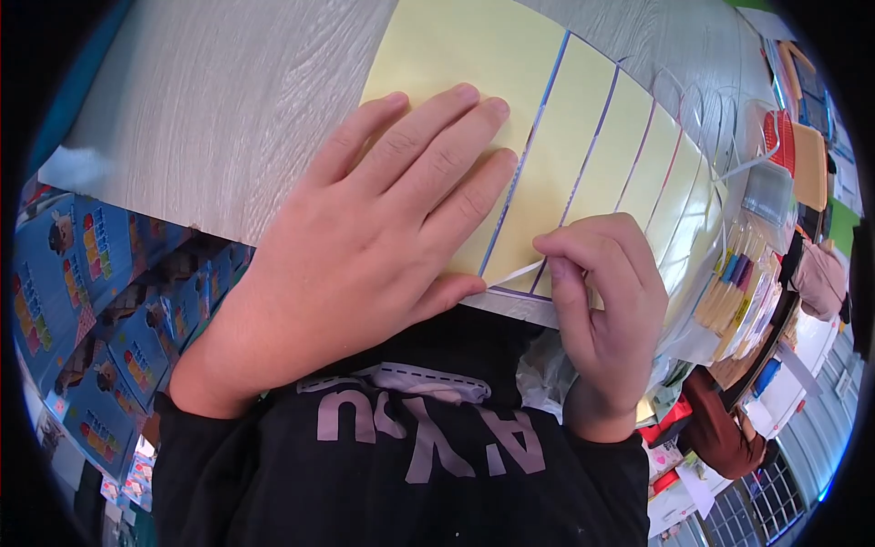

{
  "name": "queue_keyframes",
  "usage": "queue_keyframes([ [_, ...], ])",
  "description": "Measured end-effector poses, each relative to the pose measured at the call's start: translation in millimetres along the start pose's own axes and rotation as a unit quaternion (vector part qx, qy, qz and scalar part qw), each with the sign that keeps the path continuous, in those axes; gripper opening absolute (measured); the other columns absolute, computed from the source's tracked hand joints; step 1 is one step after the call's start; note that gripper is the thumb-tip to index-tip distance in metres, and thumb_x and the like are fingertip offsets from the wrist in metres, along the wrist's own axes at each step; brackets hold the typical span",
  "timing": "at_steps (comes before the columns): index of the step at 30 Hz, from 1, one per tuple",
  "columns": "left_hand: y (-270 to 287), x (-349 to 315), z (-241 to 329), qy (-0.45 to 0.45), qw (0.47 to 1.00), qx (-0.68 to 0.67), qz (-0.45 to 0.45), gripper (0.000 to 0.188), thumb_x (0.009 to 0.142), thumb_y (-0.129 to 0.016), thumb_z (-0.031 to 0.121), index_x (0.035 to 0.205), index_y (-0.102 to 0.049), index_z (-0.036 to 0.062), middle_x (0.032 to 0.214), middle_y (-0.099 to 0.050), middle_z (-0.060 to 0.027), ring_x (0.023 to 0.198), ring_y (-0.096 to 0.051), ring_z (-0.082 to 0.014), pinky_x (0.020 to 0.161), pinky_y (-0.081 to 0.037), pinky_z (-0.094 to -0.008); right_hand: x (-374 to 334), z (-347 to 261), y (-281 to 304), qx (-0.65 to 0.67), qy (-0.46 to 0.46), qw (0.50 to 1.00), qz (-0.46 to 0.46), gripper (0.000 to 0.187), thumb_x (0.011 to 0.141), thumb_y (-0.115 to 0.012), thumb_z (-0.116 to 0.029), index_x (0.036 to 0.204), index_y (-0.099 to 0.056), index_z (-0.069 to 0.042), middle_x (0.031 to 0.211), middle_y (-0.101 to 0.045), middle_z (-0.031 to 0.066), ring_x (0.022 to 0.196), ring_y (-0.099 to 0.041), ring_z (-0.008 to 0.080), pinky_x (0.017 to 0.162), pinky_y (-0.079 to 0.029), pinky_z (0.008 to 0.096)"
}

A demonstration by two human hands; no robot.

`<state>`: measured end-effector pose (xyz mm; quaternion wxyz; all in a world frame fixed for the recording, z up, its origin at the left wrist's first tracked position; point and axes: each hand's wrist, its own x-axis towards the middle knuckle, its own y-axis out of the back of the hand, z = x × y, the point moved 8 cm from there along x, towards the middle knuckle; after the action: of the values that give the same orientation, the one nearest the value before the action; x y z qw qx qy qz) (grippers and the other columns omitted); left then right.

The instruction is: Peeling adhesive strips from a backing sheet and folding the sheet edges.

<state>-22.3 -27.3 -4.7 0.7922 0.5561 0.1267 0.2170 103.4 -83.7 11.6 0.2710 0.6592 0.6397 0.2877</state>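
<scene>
- Resting flat, the L hand (pixel 351 228) is palm-down on the yellow sheet (pixel 556 159), fingers long and a bit spread, thumb out to the side nr the sheet's near edge; nothing gripped.
- Over to the R hand (pixel 615 305): fingers curled in, thumb + forefinger tips brought together on a thin white strip (pixel 519 273), w/ the strip running L along the near edge toward the L thumb.
- Sheet's on the pale wood-look table (pixel 219 100), right in front of the wearer, approx. under both hands; its R end curves off at the rim of view.
- Lines across it: blue line (pixel 526 150) just beside the L fingertips, purple line (pixel 578 173) next, more to the R, incl. a reddish one.
- Far R: red basket (pixel 779 137), tan tray (pixel 809 166), clear box (pixel 767 205), then packs of sticks (pixel 734 287).
- Lower R, another person's brown sleeve (pixel 720 428).
- Lower L, blue boxes (pixel 55 273) w/ printed pics, below table level.
- Bottom ctr: wearer's black shirt (pixel 273 483), pale letters.
</scene>
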Motion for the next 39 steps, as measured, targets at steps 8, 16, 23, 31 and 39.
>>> queue_keyframes([
  [8, -1, -2, 0, -0.009, 1.000, -0.018, -0.012, 0.067, 0.082, -0.060, 0.047, 0.133, -0.051, 0.0037, 0.146, -0.042, -0.0150, 0.138, -0.038, -0.0331, 0.114, -0.027, -0.0477, -5, 0, 11, 0.020, 0.006, 0.998, 0.053, 0.021, 0.079, -0.063, 0.010, 0.094, -0.066, -0.003, 0.084, -0.060, 0.0102, 0.072, -0.060, 0.0241, 0.062, -0.048, 0.0318],
  [16, 0, 2, 3, -0.014, 1.000, -0.011, -0.021, 0.065, 0.084, -0.059, 0.045, 0.133, -0.050, 0.0036, 0.146, -0.042, -0.0168, 0.137, -0.038, -0.0350, 0.114, -0.027, -0.0485, -26, 14, 57, 0.015, -0.032, 0.981, 0.193, 0.015, 0.077, -0.061, 0.009, 0.089, -0.065, 0.001, 0.082, -0.060, 0.0111, 0.074, -0.059, 0.0234, 0.065, -0.045, 0.0298],
  [23, 3, 2, 3, -0.009, 1.000, 0.002, -0.030, 0.065, 0.085, -0.059, 0.045, 0.133, -0.050, 0.0017, 0.146, -0.041, -0.0194, 0.138, -0.037, -0.0369, 0.114, -0.025, -0.0497, -52, 30, 99, 0.067, -0.049, 0.951, 0.297, 0.010, 0.088, -0.055, 0.005, 0.095, -0.060, 0.006, 0.094, -0.055, 0.0123, 0.076, -0.055, 0.0159, 0.067, -0.045, 0.0250],
  [31, 5, 3, 7, -0.011, 0.999, 0.000, -0.049, 0.068, 0.081, -0.066, 0.039, 0.135, -0.047, 0.0024, 0.148, -0.038, -0.0199, 0.139, -0.035, -0.0383, 0.114, -0.025, -0.0502, -93, 50, 144, 0.049, -0.055, 0.915, 0.397, 0.011, 0.093, -0.051, 0.004, 0.102, -0.057, 0.007, 0.102, -0.054, 0.0120, 0.077, -0.055, 0.0154, 0.068, -0.047, 0.0252],
  [39, 14, 0, 6, -0.018, 0.996, -0.027, -0.083, 0.070, 0.072, -0.074, 0.028, 0.133, -0.049, 0.0037, 0.147, -0.039, -0.0190, 0.138, -0.036, -0.0390, 0.114, -0.026, -0.0511, -111, 56, 171, 0.027, -0.056, 0.895, 0.443, 0.015, 0.096, -0.050, 0.002, 0.108, -0.058, 0.007, 0.105, -0.057, 0.0108, 0.075, -0.057, 0.0147, 0.071, -0.046, 0.0248],
])
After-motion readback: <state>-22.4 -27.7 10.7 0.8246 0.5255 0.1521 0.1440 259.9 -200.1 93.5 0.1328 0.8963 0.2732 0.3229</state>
